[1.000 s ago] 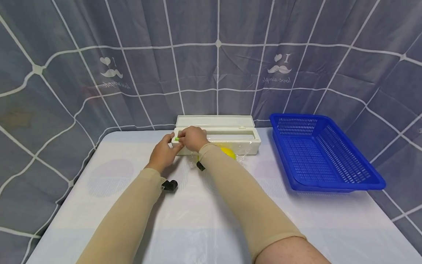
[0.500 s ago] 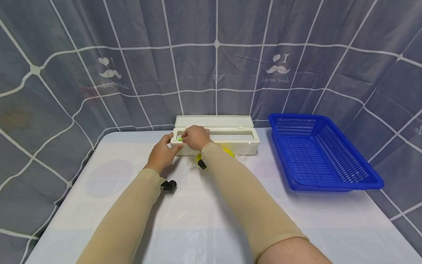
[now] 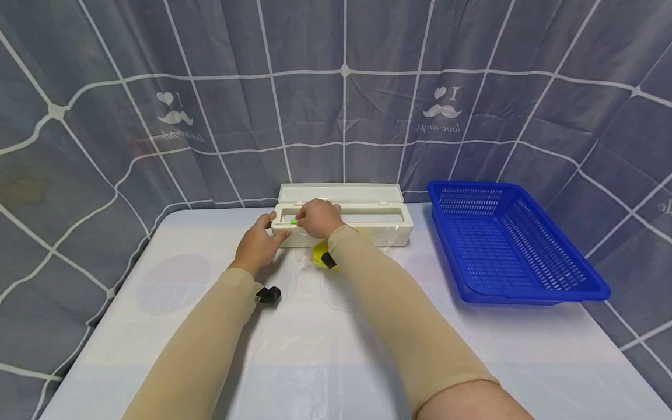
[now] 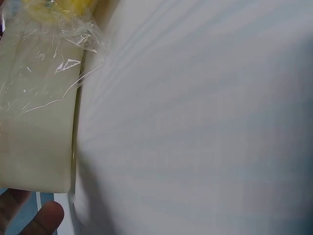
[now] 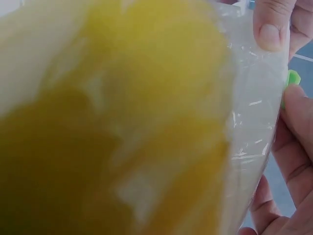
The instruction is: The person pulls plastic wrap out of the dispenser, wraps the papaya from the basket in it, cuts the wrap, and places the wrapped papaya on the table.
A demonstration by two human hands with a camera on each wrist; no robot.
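A white cling film dispenser (image 3: 375,235) stands at the back of the table, its lid (image 3: 341,192) tipped back. My left hand (image 3: 258,245) grips its left end, thumb at the front. With my right hand (image 3: 319,219) I pinch a small green slide cutter (image 3: 294,221) on the dispenser's front top edge; the right wrist view shows the cutter (image 5: 293,77) at the fingertips. Clear film (image 4: 54,63) hangs down the dispenser's front. A yellow item (image 3: 318,252) lies against the film before the dispenser, partly hidden by my right wrist, so its kind is unclear.
A blue plastic basket (image 3: 535,296) stands on the right of the table. A grey checked curtain (image 3: 315,116) hangs close behind the dispenser and along both sides. The table (image 3: 294,361) has a pale patterned cover.
My right hand has slid the green cutter a short way to the right along the dispenser's edge. More of the yellow item's left part shows. The left hand keeps its grip.
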